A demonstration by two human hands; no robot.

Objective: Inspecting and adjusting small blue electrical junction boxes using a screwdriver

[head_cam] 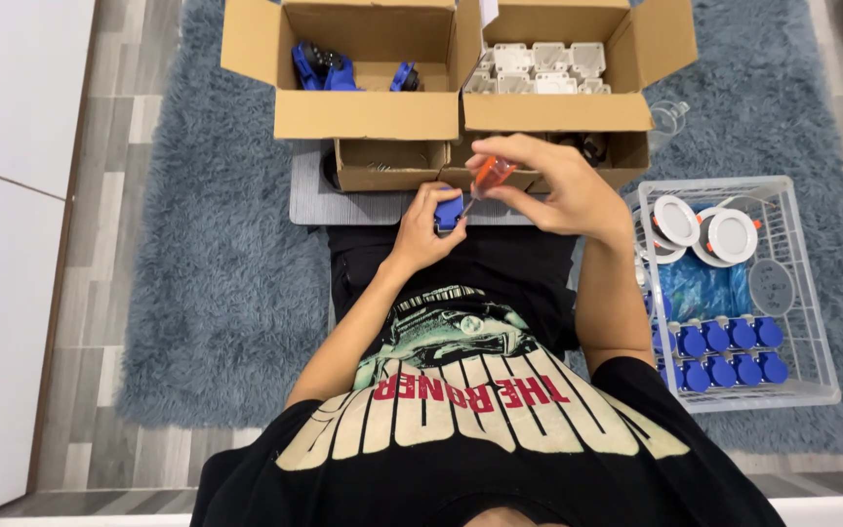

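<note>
Head view looks straight down on a seated person in a black printed shirt, both hands meeting at the centre of the frame. Left hand (423, 232) has its fingers (438, 200) curled closed around a small blue part (449, 213), of which only the upper edge shows between thumb and fingertips. Right hand (550, 185) comes in from the right, its fingers (500, 154) pinched shut on the orange handle of a screwdriver (488, 176); the thin shaft slants down and left, its tip at the blue part.

Both hands hover over the near edge of a grey mat (343, 203) lying on a shaggy blue-grey rug (217, 273). Just above them, at the top centre of the frame, stand open cardboard boxes: the left box (363, 112) holds blue parts, the right box (548, 109) holds white square housings. At the right of the frame a white wire basket (800, 283) sits on the rug, with round white fittings in its upper part and two rows of blue-capped pieces along its lower part.
</note>
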